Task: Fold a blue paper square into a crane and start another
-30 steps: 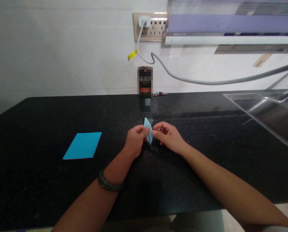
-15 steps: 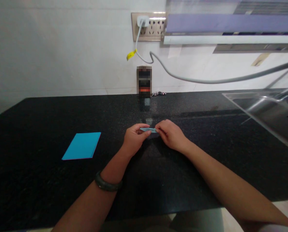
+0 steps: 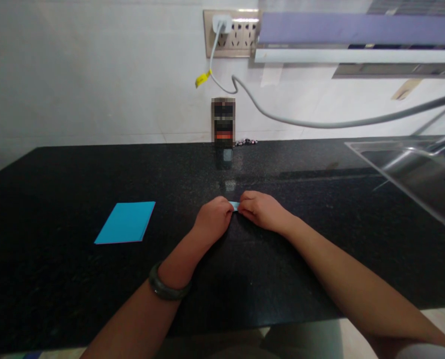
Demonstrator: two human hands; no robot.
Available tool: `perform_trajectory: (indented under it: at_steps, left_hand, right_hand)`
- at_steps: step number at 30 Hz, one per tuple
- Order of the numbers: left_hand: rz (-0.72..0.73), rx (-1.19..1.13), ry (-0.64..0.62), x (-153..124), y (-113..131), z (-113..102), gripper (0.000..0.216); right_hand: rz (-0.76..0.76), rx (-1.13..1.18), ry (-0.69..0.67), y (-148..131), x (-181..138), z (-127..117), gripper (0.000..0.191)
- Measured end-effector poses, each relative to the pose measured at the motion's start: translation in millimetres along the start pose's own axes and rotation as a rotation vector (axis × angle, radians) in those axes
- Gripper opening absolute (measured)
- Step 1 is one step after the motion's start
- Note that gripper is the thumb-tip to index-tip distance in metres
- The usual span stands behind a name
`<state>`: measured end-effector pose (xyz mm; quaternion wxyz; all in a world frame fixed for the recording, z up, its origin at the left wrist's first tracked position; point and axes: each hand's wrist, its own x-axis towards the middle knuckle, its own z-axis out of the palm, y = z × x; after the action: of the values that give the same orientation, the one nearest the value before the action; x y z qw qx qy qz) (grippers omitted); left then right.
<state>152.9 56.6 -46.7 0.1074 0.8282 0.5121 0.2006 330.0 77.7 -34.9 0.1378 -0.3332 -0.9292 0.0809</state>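
Observation:
Between my two hands is a small piece of folded light-blue paper (image 3: 235, 206), mostly covered by my fingers. My left hand (image 3: 214, 215) is closed on its left end, fingers curled and knuckles up. The right end is pinched by my right hand (image 3: 261, 210), whose fingertips press together close to the left ones. Both hands rest low over the black countertop (image 3: 215, 279). To the left lies a flat stack of bright blue square paper (image 3: 125, 222), apart from my hands.
A phone-like object (image 3: 223, 122), its face pixelated, leans against the wall beside a beaded strand (image 3: 246, 142). A grey cable (image 3: 300, 123) runs from the wall socket (image 3: 232, 34) toward the right. At the right is a metal sink (image 3: 424, 169).
My left hand has turned over, its fingers now curling around the paper instead of holding it between thumb and forefinger. Less of the paper shows, and both hands sit slightly lower.

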Motion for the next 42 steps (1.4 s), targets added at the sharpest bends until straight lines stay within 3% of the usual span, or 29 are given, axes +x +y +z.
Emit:
perform_trajectory:
  at_steps: [7, 11, 14, 16, 22, 27, 29, 32, 35, 38, 42]
  left_hand:
    - [-0.037, -0.086, 0.093, -2, -5, -2, 0.022]
    - [-0.106, -0.173, 0.216, -1, -3, -7, 0.021]
    - [-0.166, -0.278, 0.266, 2, -6, -7, 0.021]
    - [-0.225, -0.375, 0.261, 3, -9, -5, 0.019]
    - [-0.309, -0.576, 0.329, 3, -8, -1, 0.014]
    - [-0.516, -0.849, 0.441, 4, 1, 0, 0.051]
    - [-0.603, -1.068, 0.361, 4, 6, -1, 0.052]
    - [-0.575, -1.315, 0.263, 5, 12, -1, 0.042]
    - [-0.5, -1.336, 0.325, 5, 12, 0, 0.038]
    - [-0.451, -1.24, 0.385, 4, 9, 1, 0.042]
    - [-0.449, -1.222, 0.334, 4, 9, 0, 0.031]
  right_hand:
    - [0.059, 0.122, 0.124, 2, 0, 2, 0.017]
    - [0.358, 0.496, 0.233, -4, 5, 8, 0.01]
    - [0.583, 0.893, 0.165, -11, 8, 12, 0.011]
    - [0.634, 1.01, 0.131, -14, 10, 13, 0.013]
    - [0.587, 0.985, 0.202, -15, 10, 12, 0.021]
    - [0.583, 0.959, 0.438, -14, 12, 13, 0.019]
    - [0.578, 0.966, 0.505, -15, 13, 15, 0.021]
    - [0.58, 1.024, 0.501, -16, 13, 16, 0.023]
    - [0.561, 0.99, 0.473, -18, 12, 17, 0.02]
    - [0.492, 0.787, 0.509, -19, 10, 17, 0.014]
    - [0.375, 0.49, 0.602, -20, 7, 15, 0.007]
